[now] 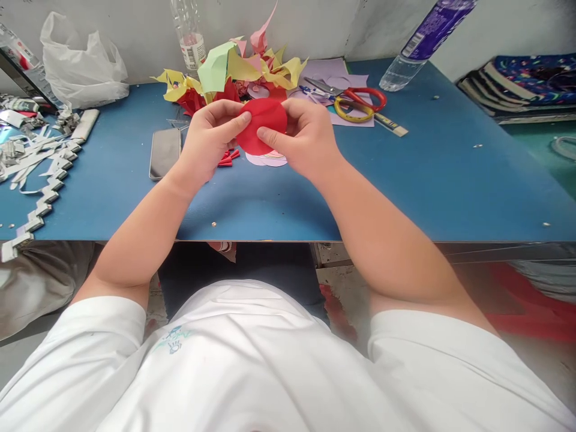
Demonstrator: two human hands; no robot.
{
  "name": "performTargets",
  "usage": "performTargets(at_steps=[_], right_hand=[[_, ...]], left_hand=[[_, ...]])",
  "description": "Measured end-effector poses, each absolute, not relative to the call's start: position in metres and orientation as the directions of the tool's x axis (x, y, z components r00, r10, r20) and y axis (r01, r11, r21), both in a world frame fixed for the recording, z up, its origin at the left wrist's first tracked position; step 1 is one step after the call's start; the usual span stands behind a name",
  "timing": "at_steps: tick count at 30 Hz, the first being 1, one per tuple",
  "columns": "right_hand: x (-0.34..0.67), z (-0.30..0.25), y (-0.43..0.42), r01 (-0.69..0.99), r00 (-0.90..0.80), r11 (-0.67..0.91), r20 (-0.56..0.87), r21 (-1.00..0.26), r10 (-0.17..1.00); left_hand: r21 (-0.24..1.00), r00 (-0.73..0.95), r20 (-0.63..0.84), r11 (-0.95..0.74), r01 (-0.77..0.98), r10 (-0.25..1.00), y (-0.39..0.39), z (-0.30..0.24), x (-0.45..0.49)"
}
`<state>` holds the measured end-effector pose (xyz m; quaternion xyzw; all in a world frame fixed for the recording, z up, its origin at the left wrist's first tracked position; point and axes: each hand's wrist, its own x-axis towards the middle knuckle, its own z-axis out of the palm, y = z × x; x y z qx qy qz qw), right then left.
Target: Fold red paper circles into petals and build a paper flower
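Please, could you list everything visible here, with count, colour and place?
red disc: one, red, centre
paper discs: several, lilac and pink, below it
red pieces: several, red, beside the paper discs
folded paper: many pieces, yellow, green, pink, red, back centre
scissors: at least one pair, red and yellow handles, right of centre
paper sheets: some, lilac, by the scissors
phone: one, dark, left of centre
bottles: at least two, clear, back
bag: one, white, back left
chain: one, grey, left
strips: many, pale grey, left
stack: one, patterned dark-blue top, far right
table: one, blue, across the view
Some small items are unclear.
shirt: one, white, bottom
left hand: one, bare, on the red disc's left
right hand: one, bare, on its right
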<state>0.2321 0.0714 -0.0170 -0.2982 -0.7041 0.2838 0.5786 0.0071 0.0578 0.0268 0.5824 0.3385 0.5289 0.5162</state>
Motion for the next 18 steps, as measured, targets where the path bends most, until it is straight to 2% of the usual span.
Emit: performTargets(at_steps=[5,8,11,15,18], right_hand=[[0.236,-0.017,0.067,0.214,-0.085,0.726,0.728,-0.654,0.681],[0.237,-0.014,0.064,0.245,-0.077,0.707,0.713,-0.664,0.697],[0.236,-0.007,0.058,0.249,-0.096,0.666,0.666,-0.703,0.74],[0.234,0.001,0.054,0.192,-0.128,0.691,0.68,-0.697,0.722],[0.232,-0.003,0.059,0.154,-0.085,0.682,0.678,-0.715,0.73]], left_hand=[[0.934,0.192,0.355,-0.357,-0.03,0.915,0.056,0.026,0.012],[0.909,0.216,0.394,-0.413,0.048,0.893,0.048,0.03,0.016],[0.912,0.207,0.37,-0.397,0.105,0.905,0.042,0.035,0.017],[0.934,0.184,0.323,-0.344,0.096,0.928,0.041,0.037,0.017],[0.925,0.2,0.362,-0.377,0.044,0.911,0.046,0.036,0.016]])
